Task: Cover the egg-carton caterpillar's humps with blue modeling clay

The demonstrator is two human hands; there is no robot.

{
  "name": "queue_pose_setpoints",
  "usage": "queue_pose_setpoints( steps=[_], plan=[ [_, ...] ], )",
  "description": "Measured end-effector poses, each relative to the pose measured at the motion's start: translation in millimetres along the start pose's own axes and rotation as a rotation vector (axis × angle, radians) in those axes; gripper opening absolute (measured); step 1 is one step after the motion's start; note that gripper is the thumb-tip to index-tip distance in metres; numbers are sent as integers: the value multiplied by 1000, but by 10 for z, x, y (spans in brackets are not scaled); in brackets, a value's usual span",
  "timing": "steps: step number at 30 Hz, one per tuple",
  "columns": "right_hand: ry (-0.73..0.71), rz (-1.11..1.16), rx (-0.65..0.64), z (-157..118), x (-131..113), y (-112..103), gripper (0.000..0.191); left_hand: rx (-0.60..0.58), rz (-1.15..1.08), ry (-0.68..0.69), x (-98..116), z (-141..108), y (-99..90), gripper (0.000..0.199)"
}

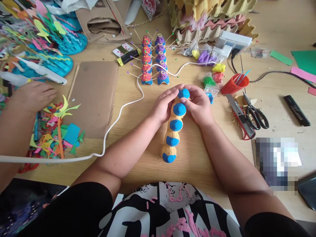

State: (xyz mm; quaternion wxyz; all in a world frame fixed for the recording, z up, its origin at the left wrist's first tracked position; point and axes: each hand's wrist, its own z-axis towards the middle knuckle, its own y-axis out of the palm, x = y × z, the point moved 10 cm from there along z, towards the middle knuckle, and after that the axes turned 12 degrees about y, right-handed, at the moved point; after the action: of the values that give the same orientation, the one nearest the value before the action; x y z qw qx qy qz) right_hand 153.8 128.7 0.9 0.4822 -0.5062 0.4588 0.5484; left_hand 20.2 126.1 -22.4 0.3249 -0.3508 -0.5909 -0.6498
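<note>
on the left side of the table, a co-worker's hand (37, 98) lies beside a heap of paper scraps (49, 140). a white cable (49, 160) runs close by the left forearm, then across the red strip (146, 61) and purple strip (161, 59) at the far middle; a sideways sweep of that arm could snag it and topple both. in the middle, the clay-covered strip (175, 125), blue-capped, slants between the forearms. the left hand (161, 107) is closed on the left of its far end, the right hand (201, 105) on the right, its thumb near the last cap. squeezing hard there could dent the clay, and the near end, with no fingers on it, might swing or bend. to the right, the clay bags (208, 80), red cup (234, 84), cutter (240, 117) and scissors (255, 113) could hinder the right arm reaching outward.
</note>
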Motion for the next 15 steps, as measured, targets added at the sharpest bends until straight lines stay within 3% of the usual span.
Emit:
queue_pose_setpoints(
  steps=[7,15],
  plan=[
    [-16,-30,-1,-6,-33,7,67,-23,23,30,3,25,-24,21],
    [77,56,-76,-23,1,88,67,27,-13,21,-1,36,-54,15]
  ],
)
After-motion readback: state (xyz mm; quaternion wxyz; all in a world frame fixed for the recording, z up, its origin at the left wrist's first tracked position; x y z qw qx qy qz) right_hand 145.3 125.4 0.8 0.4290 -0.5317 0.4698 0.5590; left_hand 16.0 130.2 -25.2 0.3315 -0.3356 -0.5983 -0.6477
